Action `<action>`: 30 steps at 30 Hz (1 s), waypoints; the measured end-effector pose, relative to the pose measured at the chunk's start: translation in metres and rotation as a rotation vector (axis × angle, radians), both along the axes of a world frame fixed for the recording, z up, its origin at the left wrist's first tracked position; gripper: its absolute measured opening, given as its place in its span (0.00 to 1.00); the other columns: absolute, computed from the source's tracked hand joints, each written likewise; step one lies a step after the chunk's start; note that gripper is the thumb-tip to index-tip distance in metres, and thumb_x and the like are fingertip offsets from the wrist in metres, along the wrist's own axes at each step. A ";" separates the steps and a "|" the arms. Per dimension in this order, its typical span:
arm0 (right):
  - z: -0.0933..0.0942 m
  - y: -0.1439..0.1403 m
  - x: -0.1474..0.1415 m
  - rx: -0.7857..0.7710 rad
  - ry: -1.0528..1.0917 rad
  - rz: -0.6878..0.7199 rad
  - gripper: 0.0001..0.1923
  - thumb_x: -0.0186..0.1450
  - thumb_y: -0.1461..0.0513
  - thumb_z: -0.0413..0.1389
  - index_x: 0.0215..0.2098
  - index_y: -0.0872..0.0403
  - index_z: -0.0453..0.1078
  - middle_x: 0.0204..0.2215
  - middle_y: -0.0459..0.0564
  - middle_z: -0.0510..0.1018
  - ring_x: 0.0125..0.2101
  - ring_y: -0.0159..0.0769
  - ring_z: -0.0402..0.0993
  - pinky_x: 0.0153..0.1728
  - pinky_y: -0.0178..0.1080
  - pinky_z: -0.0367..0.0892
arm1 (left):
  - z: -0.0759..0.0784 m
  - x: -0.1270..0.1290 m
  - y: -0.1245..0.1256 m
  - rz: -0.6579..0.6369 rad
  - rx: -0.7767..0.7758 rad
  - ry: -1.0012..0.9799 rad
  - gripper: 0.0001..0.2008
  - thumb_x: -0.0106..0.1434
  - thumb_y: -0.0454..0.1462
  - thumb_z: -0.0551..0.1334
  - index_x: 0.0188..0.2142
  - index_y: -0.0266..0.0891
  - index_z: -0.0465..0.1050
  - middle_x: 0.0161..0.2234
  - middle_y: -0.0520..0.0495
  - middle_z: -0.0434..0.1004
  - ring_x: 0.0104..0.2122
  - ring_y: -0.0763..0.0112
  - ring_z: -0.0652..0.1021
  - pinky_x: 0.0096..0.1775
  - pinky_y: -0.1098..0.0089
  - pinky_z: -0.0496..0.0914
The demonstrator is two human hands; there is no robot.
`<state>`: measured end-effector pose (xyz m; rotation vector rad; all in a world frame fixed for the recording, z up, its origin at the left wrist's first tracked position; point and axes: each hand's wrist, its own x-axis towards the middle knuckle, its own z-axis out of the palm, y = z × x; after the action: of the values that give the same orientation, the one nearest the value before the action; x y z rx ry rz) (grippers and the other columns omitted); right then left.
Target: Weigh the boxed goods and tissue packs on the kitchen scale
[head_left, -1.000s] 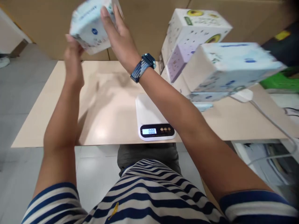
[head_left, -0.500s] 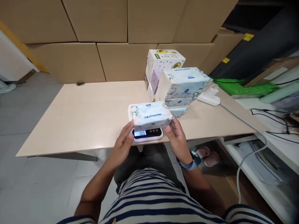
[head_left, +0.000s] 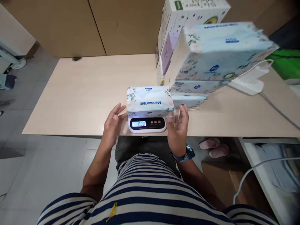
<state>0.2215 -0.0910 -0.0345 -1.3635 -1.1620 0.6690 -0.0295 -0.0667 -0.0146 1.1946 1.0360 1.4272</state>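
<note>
So yeah, at the desk's (head_left: 77,93) front edge a spread left hand (head_left: 111,126) and a half-spread right hand (head_left: 178,131) flank a white scale (head_left: 148,125) reading 0.00. On it lies a boxy pale-blue floral pack (head_left: 150,101), blue "Manhua" upside down; more packs (head_left: 215,64) stacked off its right end.

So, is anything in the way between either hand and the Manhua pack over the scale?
Nothing visible: the left hand is open by the left end of the Manhua pack, and the right hand is at its right end. The stacked packs stand beyond the right hand, not between.
</note>
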 end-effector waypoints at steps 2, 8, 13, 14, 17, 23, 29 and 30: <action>-0.008 0.002 -0.001 0.064 -0.026 -0.038 0.33 0.76 0.45 0.57 0.76 0.35 0.57 0.82 0.49 0.46 0.82 0.51 0.43 0.79 0.66 0.49 | -0.002 0.003 -0.001 0.017 0.024 0.002 0.26 0.75 0.56 0.61 0.66 0.50 0.76 0.64 0.42 0.80 0.62 0.54 0.82 0.65 0.51 0.78; -0.017 0.004 -0.001 0.197 -0.115 -0.040 0.31 0.77 0.48 0.55 0.76 0.36 0.58 0.81 0.51 0.51 0.81 0.53 0.47 0.77 0.68 0.54 | 0.001 0.006 -0.007 0.050 0.040 0.142 0.29 0.76 0.58 0.59 0.69 0.53 0.72 0.71 0.43 0.72 0.61 0.56 0.81 0.68 0.51 0.74; -0.019 0.003 0.004 0.273 -0.088 -0.034 0.28 0.77 0.52 0.55 0.74 0.37 0.62 0.78 0.51 0.58 0.79 0.52 0.53 0.76 0.68 0.57 | 0.003 0.010 -0.008 0.190 0.171 0.242 0.26 0.77 0.57 0.58 0.68 0.53 0.73 0.70 0.44 0.74 0.62 0.58 0.81 0.66 0.54 0.75; -0.020 0.003 0.005 0.287 -0.083 -0.037 0.27 0.78 0.52 0.54 0.74 0.38 0.62 0.78 0.51 0.59 0.79 0.51 0.54 0.75 0.68 0.59 | 0.003 0.011 -0.008 0.225 0.208 0.243 0.26 0.78 0.58 0.56 0.67 0.53 0.74 0.69 0.44 0.75 0.62 0.58 0.82 0.65 0.55 0.75; -0.024 0.004 0.006 0.309 -0.073 -0.041 0.27 0.78 0.53 0.53 0.74 0.38 0.62 0.78 0.50 0.60 0.79 0.51 0.55 0.75 0.67 0.60 | 0.004 0.012 -0.006 0.295 0.264 0.245 0.27 0.78 0.59 0.52 0.65 0.52 0.75 0.66 0.45 0.78 0.59 0.60 0.84 0.63 0.56 0.77; -0.016 -0.001 0.003 0.261 -0.077 -0.034 0.28 0.77 0.51 0.53 0.74 0.38 0.60 0.78 0.50 0.57 0.80 0.51 0.51 0.78 0.67 0.53 | 0.009 0.009 -0.007 0.356 0.188 0.290 0.25 0.76 0.58 0.57 0.64 0.55 0.75 0.70 0.49 0.74 0.64 0.57 0.80 0.66 0.54 0.74; 0.001 -0.006 -0.002 0.091 -0.095 -0.085 0.32 0.76 0.46 0.50 0.76 0.40 0.57 0.78 0.53 0.57 0.81 0.50 0.47 0.78 0.67 0.54 | 0.017 0.005 -0.009 0.415 0.071 0.272 0.25 0.76 0.60 0.56 0.63 0.56 0.75 0.71 0.50 0.71 0.68 0.53 0.75 0.70 0.49 0.69; 0.001 -0.006 -0.002 0.083 -0.099 -0.084 0.33 0.76 0.46 0.50 0.76 0.40 0.56 0.78 0.52 0.56 0.81 0.50 0.47 0.78 0.67 0.54 | 0.018 0.005 -0.009 0.408 0.066 0.274 0.25 0.76 0.60 0.56 0.63 0.56 0.75 0.72 0.49 0.71 0.69 0.52 0.75 0.71 0.48 0.69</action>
<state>0.2196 -0.0972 -0.0331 -1.3795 -1.1906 0.4921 -0.0243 -0.0761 0.0033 1.3024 1.4984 1.6466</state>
